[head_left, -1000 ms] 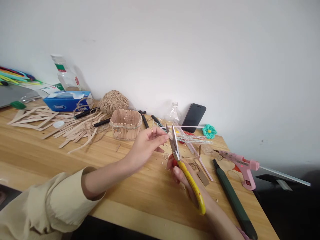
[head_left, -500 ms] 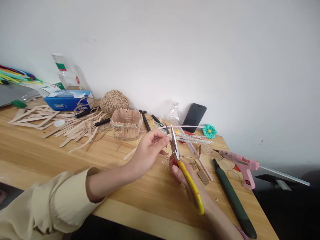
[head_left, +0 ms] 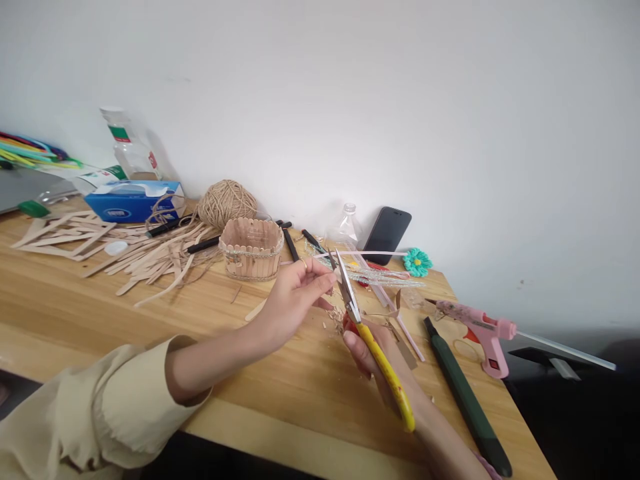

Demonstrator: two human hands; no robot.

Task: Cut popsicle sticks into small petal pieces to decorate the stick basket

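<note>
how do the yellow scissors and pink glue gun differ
The yellow-handled, metal-bladed scissors are in the right hand; the pink glue gun rests near the right edge of the wooden table. The scissors end in two parted blades, the glue gun in one narrow tip. Both show red parts.

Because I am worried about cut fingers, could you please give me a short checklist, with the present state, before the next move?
1. Right hand has hold of the scissors: ok, by the handles.
2. Left hand well away from the blades: not ok, fingertips very near them.
3. What, if anything, the left hand holds: cannot tell, too small.
4. Basket out of the blades' way: ok, it stands to their left.
5. Glue gun apart from both hands: ok, it lies off to the right.
</note>
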